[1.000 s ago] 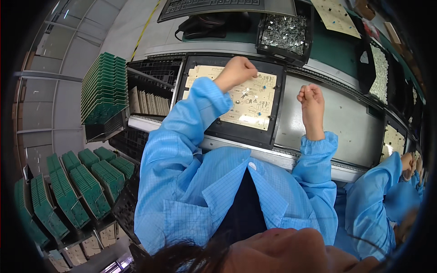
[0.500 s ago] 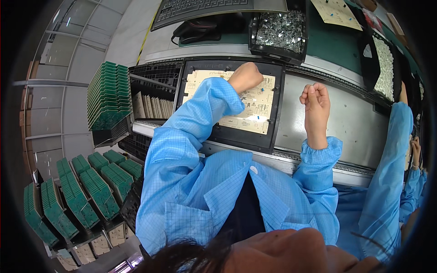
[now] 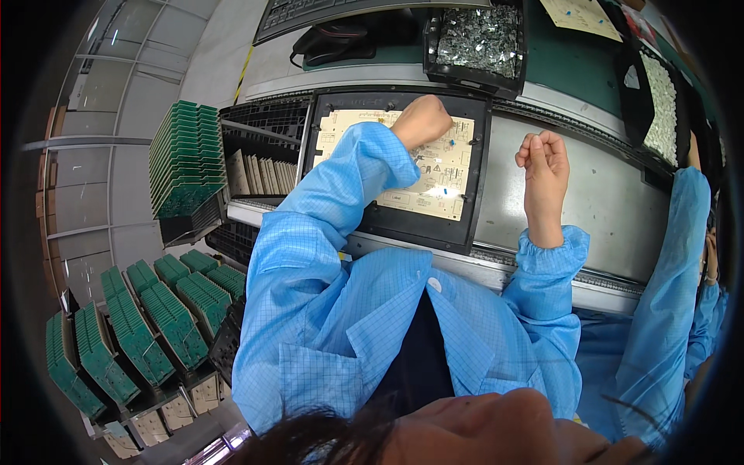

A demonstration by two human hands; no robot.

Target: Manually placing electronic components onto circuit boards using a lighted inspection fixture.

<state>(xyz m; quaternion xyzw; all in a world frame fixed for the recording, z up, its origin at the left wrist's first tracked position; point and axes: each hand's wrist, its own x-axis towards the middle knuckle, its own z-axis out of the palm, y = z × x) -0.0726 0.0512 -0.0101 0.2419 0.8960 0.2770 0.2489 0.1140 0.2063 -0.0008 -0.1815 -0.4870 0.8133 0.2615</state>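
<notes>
A cream circuit board (image 3: pixel 422 200) with small blue parts lies in a black frame (image 3: pixel 411 226) on the conveyor. Over its upper part, my left hand (image 3: pixel 422 122) is closed, knuckles up, its fingertips hidden behind the hand. What it holds, if anything, does not show. To the right of the frame, my right hand (image 3: pixel 545 174) is raised above the grey metal surface (image 3: pixel 597 174). Its palm faces up, with the fingers curled in against the thumb. Anything pinched there is too small to make out.
Beyond the frame stands a black bin (image 3: pixel 477 46) of small shiny parts. A keyboard (image 3: pixel 310 14) and black mouse (image 3: pixel 333 44) are at the back; a bin of pale parts (image 3: pixel 660 108) is far right. Green boards (image 3: pixel 186 159) stack at left. A co-worker's blue sleeve (image 3: pixel 666 287) is at right.
The whole view has shifted slightly, with the board and bins a little higher in the picture. Both hands stay closed and keep nearly the same places relative to the board.
</notes>
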